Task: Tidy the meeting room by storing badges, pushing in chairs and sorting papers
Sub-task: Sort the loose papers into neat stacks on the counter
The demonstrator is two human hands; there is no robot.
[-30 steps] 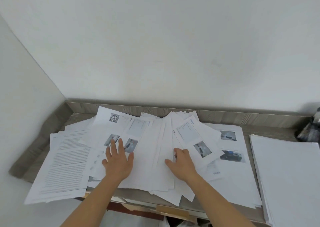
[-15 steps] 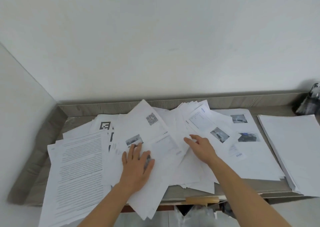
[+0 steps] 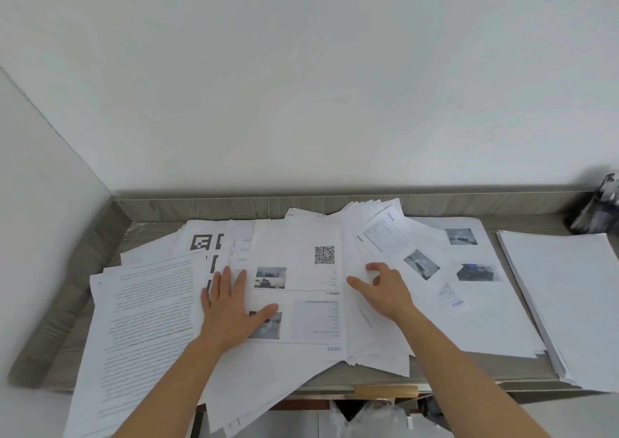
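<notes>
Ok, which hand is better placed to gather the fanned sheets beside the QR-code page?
Right, probably. The right hand rests bent fingers on the fanned sheets; the left hand lies flat on the QR-code page, farther away.

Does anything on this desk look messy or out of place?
Yes. The papers under the left hand and right hand lie fanned at mixed angles, some overhanging the desk front edge. The stack at right looks squared.

A dark object [image 3: 599,210] at far right is blurred and cut by the edge. The white stack [image 3: 576,297] runs off the right edge. The text page [image 3: 147,320] runs off the bottom, its print unreadably small. The left hand [image 3: 231,307] covers part of a photo on the QR sheet [image 3: 301,253]. Whether the right hand [image 3: 385,290] pinches a sheet cannot be told.
</notes>
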